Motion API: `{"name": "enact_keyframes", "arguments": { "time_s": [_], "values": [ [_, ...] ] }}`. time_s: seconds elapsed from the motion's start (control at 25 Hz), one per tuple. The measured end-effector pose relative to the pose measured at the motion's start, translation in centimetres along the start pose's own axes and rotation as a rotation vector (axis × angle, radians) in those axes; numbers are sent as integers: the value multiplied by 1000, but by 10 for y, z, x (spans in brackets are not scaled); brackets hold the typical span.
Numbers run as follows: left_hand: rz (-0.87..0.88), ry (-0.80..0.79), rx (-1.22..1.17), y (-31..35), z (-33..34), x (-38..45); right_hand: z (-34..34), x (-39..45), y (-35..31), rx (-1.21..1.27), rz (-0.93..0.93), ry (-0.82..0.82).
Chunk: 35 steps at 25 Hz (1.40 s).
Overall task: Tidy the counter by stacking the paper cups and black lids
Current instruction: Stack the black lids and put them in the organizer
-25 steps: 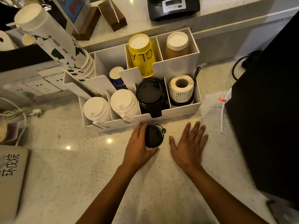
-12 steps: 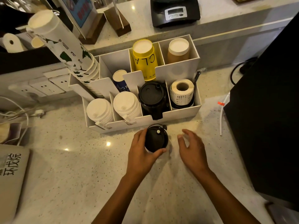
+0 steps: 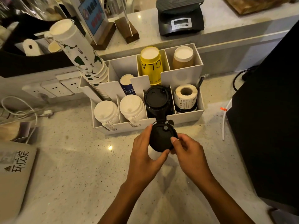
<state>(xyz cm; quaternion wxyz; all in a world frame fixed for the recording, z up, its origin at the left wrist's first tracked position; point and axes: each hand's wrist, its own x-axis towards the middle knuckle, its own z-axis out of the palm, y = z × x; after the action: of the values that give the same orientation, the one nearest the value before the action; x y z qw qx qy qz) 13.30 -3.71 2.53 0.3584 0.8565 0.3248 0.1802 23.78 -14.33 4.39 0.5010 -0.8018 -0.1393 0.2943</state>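
Both hands grip a black lid [image 3: 161,137] above the speckled counter [image 3: 80,167]: the left hand [image 3: 145,152] curled around its left rim, the right hand [image 3: 187,151] pinching its right edge, just before the white organizer [image 3: 186,114] holding stacked black lids [image 3: 157,101].

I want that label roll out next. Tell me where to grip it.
Pinch the label roll across its paper sides, coming from above: it stands hole-up in the white organizer's front right compartment, walls close around it, top open. A finger in the core would probably also lift it.

two hands [image 3: 145,157], five cup stacks [image 3: 150,65]
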Motion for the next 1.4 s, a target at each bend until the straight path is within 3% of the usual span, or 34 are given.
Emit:
{"name": "enact_keyframes", "arguments": {
  "time_s": [0.2,0.48,0.96,1.28,1.4],
  "values": [
    [81,101,16,17,-15,34,4,15,-30,-47,-134,119],
    [86,56,67,24,-25,104,17,72,-54,-291,-298,255],
    [127,-145,123,7,-26,148,30,95,-55,-311,-249,283],
    [166,-158,129,4,-20,146,27,101,-48,-267,-250,272],
    [142,-143,45,2,-17,140,28,105,-48,-364,-384,274]
  ]
}}
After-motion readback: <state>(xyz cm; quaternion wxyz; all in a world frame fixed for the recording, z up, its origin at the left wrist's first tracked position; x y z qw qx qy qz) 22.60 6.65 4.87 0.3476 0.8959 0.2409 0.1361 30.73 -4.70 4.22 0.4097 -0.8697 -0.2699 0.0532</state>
